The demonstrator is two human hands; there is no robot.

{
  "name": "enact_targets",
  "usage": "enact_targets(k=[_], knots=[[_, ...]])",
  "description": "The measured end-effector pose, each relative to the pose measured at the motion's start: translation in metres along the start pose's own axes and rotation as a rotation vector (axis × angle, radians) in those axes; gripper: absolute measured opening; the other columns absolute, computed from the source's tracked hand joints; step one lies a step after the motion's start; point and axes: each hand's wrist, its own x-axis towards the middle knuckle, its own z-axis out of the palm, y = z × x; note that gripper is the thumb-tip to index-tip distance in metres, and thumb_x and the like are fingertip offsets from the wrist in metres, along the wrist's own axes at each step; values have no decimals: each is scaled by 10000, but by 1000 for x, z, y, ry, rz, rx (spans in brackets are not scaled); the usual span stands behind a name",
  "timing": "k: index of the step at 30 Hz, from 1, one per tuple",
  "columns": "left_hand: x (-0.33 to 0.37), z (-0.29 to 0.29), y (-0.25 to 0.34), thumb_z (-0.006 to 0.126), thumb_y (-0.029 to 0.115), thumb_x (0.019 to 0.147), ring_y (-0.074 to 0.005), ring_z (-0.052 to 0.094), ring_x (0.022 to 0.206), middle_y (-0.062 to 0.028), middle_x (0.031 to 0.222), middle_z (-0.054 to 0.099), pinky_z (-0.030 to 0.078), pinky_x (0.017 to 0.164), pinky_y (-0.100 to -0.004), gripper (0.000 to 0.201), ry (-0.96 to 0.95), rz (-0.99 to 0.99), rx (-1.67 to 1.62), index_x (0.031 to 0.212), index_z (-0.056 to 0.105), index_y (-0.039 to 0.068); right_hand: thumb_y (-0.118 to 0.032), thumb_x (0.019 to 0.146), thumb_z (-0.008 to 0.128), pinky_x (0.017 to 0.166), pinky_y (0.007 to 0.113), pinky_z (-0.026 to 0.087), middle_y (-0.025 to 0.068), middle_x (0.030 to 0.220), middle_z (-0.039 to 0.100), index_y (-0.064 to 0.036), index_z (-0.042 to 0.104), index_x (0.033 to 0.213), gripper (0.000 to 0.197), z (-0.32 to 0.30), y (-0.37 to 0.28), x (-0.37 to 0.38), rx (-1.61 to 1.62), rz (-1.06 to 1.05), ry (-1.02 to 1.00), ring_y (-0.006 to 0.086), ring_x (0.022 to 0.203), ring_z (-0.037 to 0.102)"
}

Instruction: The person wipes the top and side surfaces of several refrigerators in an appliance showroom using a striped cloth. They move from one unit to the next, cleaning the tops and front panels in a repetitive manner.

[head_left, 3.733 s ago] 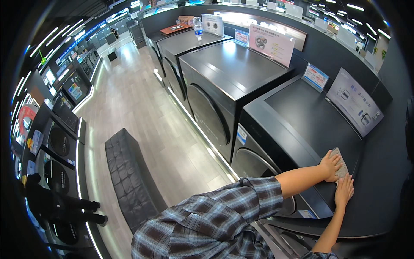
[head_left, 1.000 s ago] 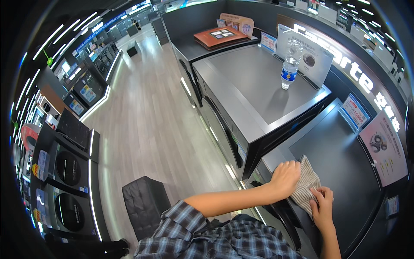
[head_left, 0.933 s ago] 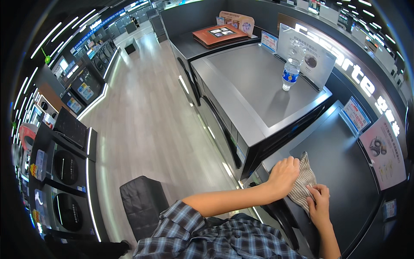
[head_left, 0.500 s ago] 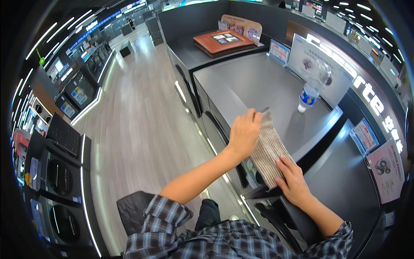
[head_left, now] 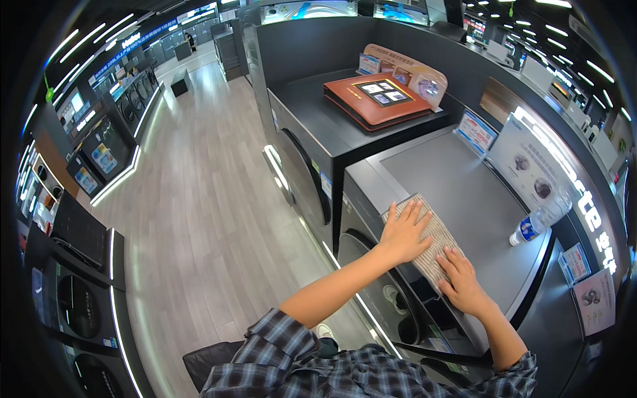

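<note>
Change: cloth [head_left: 430, 240] now lies flat on top of the grey washing machine [head_left: 464, 199]; half a second ago it hung in the air between both hands over that machine's front edge. About a second ago the hands and cloth were on the darker machine to the right, so the work has moved one unit left.
Left hand: left hand [head_left: 402, 232] is flat, fingers spread, palm down on the far left part of the cloth; pressing, not gripping.
Right hand: right hand [head_left: 460, 282] is flat too, fingers together, pressing the near right end of the cloth; nothing clasped.
Cloth look: beige-grey, finely ribbed or striped, folded into a long narrow pad, running diagonally from far left to near right along the machine's near front edge.
Cloth place: near left corner of the grey top, just above the round door [head_left: 371, 278].
Bottle: clear water bottle [head_left: 539, 219] with blue label stands at the right edge of the same top, well apart from the cloth.
Neighbour: black machine [head_left: 318, 126] to the far left carries a brown open display book [head_left: 378, 99].
Signs: display cards [head_left: 531, 162] stand along the far edge.
Floor: pale wood aisle [head_left: 199, 199] to the left.
Sleeve: plaid shirt [head_left: 345, 365] at the lower edge.
</note>
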Motion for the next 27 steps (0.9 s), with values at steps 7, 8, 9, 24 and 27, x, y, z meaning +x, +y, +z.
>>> enact_targets(k=[7, 8, 9, 24, 27], knots=[[27, -4, -65, 469, 455, 942, -353, 268, 1435, -234, 1522, 319, 176, 1142, -549, 519, 92, -57, -99, 1387, 523, 193, -60, 893, 525, 1116, 460, 259, 149, 1475, 399, -104, 490, 1384, 494, 9, -13, 75, 6, 55, 72, 335, 1374, 357], [31, -2, -72, 482, 431, 943, -356, 283, 1428, -238, 1516, 330, 194, 1140, -536, 494, 139, -53, -116, 1372, 541, 191, -40, 891, 517, 1109, 459, 267, 144, 1471, 406, -104, 495, 1380, 493, 10, -14, 86, 6, 62, 77, 332, 1363, 371], [32, -1, -79, 533, 260, 920, -352, 415, 1329, -221, 1419, 453, 313, 1084, -476, 400, 278, -30, -116, 1292, 600, 128, 56, 836, 513, 1070, 436, 323, 139, 1389, 489, -74, 561, 1301, 485, 14, -19, 98, 12, 39, 183, 331, 1272, 441], [91, -79, -293, 581, 152, 788, -248, 492, 1204, -161, 1331, 538, 368, 961, -359, 389, 349, 225, 122, 1117, 642, -46, 152, 801, 462, 1061, 441, 369, 230, 1330, 505, 28, 530, 1293, 511, 42, -66, 335, 104, -207, 315, 398, 1189, 486], [112, -62, -350, 599, 193, 806, -249, 484, 1207, -167, 1342, 523, 378, 906, -354, 431, 108, 129, 85, 1166, 621, -43, 109, 779, 512, 1112, 436, 302, 225, 1411, 438, 23, 465, 1364, 593, 55, -61, 384, 123, -196, 201, 399, 1278, 424]])
